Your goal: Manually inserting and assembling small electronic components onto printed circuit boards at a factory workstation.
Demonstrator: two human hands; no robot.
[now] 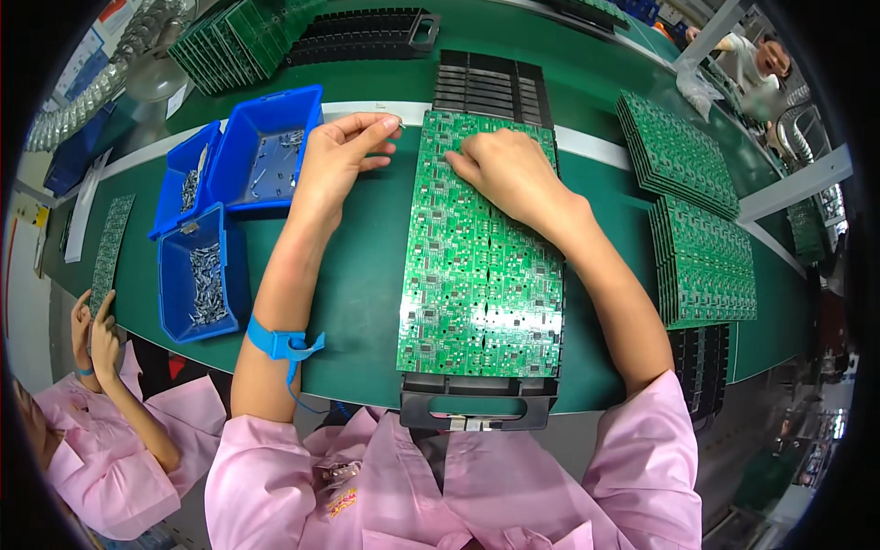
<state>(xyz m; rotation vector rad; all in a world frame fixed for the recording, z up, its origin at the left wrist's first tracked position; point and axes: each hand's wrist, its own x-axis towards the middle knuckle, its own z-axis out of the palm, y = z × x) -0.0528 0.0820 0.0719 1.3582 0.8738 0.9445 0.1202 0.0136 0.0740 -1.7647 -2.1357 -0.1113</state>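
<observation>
A large green circuit board panel (481,293) lies lengthwise before me on a black slotted rack (486,82), whose handle end points toward me. My left hand (337,160) is raised just left of the panel's far part, thumb and forefinger pinched on a tiny metal part at their tips. My right hand (521,176) rests over the far part of the panel, fingers curled down against it; what they hold, if anything, is hidden. Left of my left forearm, a blue bin (174,312) holds many small metal pins, with another blue bin (307,105) behind it.
A narrower blue bin (165,206) with metal parts stands at the left. Stacked green boards (706,266) stand at right, more boards (215,55) at back left beside a black rack (367,37). A blue wrist strap (275,342) trails a cord. A co-worker's hands (103,344) hold a board.
</observation>
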